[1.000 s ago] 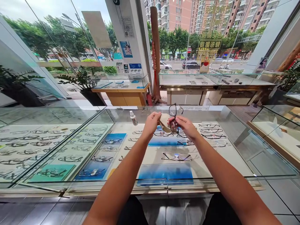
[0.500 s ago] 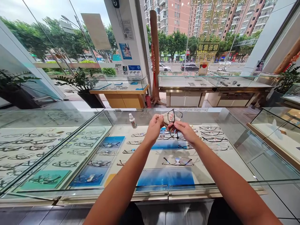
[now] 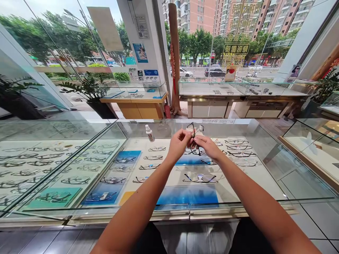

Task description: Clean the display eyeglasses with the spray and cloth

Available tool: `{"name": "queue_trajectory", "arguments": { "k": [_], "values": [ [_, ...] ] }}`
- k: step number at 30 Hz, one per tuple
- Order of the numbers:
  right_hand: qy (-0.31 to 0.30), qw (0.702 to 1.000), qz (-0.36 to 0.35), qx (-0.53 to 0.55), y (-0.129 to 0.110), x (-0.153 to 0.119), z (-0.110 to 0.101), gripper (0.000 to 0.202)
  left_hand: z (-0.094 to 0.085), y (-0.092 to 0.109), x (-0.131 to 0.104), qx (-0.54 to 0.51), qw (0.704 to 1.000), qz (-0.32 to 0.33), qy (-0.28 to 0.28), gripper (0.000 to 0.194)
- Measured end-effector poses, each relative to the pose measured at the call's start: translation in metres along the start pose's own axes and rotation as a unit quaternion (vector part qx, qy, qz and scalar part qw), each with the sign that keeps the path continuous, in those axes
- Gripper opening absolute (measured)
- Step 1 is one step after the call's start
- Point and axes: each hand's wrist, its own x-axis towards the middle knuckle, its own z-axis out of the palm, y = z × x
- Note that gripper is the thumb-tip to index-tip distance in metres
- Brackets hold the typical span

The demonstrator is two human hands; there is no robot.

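Over the glass display case, a pair of dark-rimmed eyeglasses [image 3: 193, 129] is held on end, one lens above the other. My right hand [image 3: 206, 145] pinches the frame near its middle. My left hand [image 3: 181, 143], fingers closed, grips a pale cleaning cloth [image 3: 198, 133] with a pinkish print and presses against the eyeglasses. Part of the cloth lies behind the upper lens, and my fingers hide the rest. A small white spray bottle [image 3: 149, 133] stands upright on the case, to the left of my hands.
Under the glass top of the display case [image 3: 169, 207] lie rows of eyeglasses, some on blue cards. Another glass case [image 3: 53, 165] adjoins on the left. Farther off are more cases [image 3: 212, 92], a wooden trunk [image 3: 174, 60] and a potted plant [image 3: 92, 93] before the windows.
My left hand has moved right, closer to my right hand, bringing the cloth in against the eyeglasses. Less of the cloth shows now. The view has tilted slightly downward.
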Motion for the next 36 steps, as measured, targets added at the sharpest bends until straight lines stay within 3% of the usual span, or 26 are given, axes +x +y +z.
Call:
{"name": "queue_trajectory", "arguments": {
  "k": [5,9,12,15,25,36],
  "values": [
    [-0.024,1.000,-0.009,0.006,-0.007,-0.003,-0.001,0.058,0.000,0.003,0.003,-0.117,0.990,-0.075,0.003,0.073],
    [-0.037,0.999,-0.019,0.017,-0.013,-0.006,-0.001,0.056,-0.001,0.010,0.001,-0.163,0.975,-0.126,-0.080,0.066],
    [-0.046,0.998,-0.021,0.023,-0.015,-0.007,-0.001,0.055,-0.002,0.017,-0.001,-0.176,0.964,-0.128,-0.151,0.065],
    [-0.050,0.998,-0.011,0.026,-0.014,-0.008,-0.001,0.055,-0.003,0.021,-0.002,-0.181,0.957,-0.126,-0.187,0.070],
    [-0.067,0.997,-0.017,0.032,-0.013,-0.006,-0.001,0.055,-0.003,0.025,-0.002,-0.180,0.968,-0.105,-0.143,0.058],
    [-0.093,0.995,-0.020,-0.025,-0.022,-0.014,0.001,0.054,-0.001,0.022,-0.002,-0.154,0.981,-0.070,-0.096,0.063]
  ]
}}
